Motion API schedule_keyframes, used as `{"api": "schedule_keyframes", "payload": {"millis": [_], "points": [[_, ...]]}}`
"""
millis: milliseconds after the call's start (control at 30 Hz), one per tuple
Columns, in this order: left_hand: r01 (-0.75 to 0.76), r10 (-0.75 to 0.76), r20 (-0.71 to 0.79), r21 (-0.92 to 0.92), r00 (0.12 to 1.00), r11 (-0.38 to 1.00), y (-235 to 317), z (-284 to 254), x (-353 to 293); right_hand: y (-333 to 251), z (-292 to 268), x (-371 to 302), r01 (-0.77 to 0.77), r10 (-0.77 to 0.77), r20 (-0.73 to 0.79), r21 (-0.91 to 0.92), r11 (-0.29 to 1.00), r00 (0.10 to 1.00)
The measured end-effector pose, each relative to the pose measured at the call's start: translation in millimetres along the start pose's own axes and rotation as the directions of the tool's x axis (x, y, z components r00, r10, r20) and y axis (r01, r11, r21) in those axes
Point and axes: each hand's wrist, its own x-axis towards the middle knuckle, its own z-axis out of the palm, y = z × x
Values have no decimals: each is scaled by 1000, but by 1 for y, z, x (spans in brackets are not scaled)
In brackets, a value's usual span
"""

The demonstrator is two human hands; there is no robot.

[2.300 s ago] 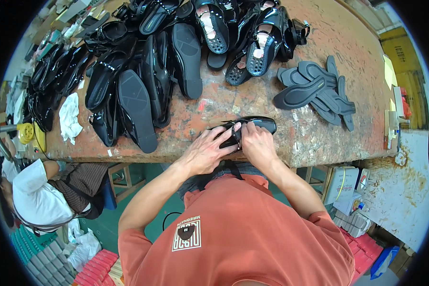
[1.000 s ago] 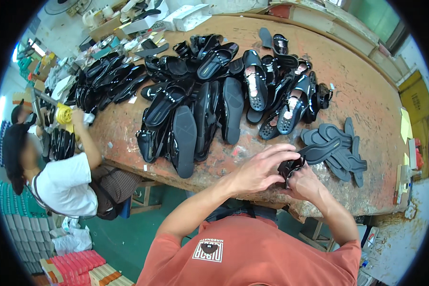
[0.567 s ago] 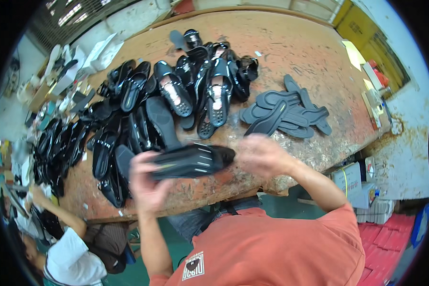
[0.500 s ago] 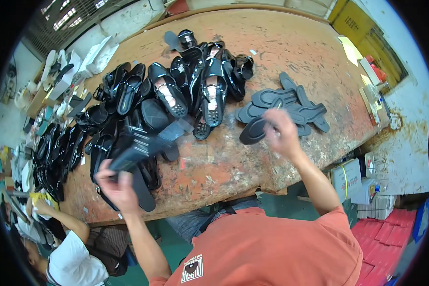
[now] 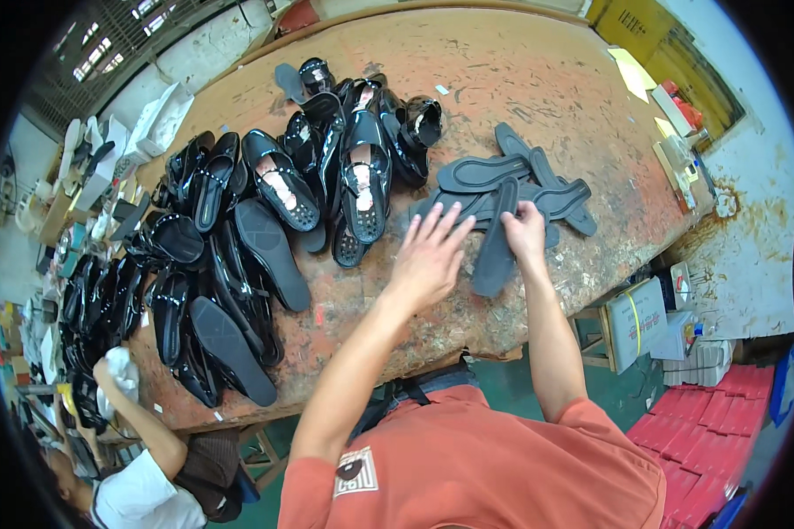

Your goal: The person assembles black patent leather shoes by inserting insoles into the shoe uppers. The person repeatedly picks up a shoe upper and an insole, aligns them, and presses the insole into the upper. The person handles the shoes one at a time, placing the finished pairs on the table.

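My right hand [image 5: 526, 234] pinches a black shoe sole [image 5: 494, 262] by its edge, holding it tilted at the near side of a loose pile of black soles [image 5: 481, 174]. My left hand [image 5: 429, 261] is spread out, its fingertips at the left edge of that pile, with nothing in its grasp. Left of my hands lies a heap of glossy black shoes [image 5: 368, 167]. Some stand upright and others lie sole up, such as the shoe with a flat black underside [image 5: 231, 346] near the table's front edge.
The worn wooden table [image 5: 538, 79] runs back to a raised rim. At the lower left a person in a white top [image 5: 141, 494] holds a white cloth [image 5: 119, 381] beside more black shoes. Red stacked sheets [image 5: 710, 432] and a grey box [image 5: 637, 322] stand at the right.
My left hand has let go of a dark shoe, now among the heap, and moved right to the soles. My right hand has taken hold of a sole. The co-worker's arm has shifted.
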Motion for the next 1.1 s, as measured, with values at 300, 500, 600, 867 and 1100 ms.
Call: {"api": "schedule_keyframes", "payload": {"millis": [300, 500, 600, 867, 1100], "points": [[395, -269, -670, 40, 692, 918, -44, -18, 2, -36, -80, -93, 734, -746, 134, -355, 579, 652], [445, -513, -531, -263, 674, 856, -87, -58, -40, -26, -41, -147, 783, -349, 721, -432, 448, 598], [509, -590, -422, -298, 688, 808, -62, -79, -104, -2, -60, -124, 739, -297, 719, -433, 516, 628], [604, -681, -137, -361, 720, 711, -29, -46, -239, -38, -69, -105, 467, -113, 719, -316, 826, 686], [495, -566, -142, -345, 812, 797, -44, -36, -227, -82, -59, -105, 690, -254, 843, -176, 702, 473]]}}
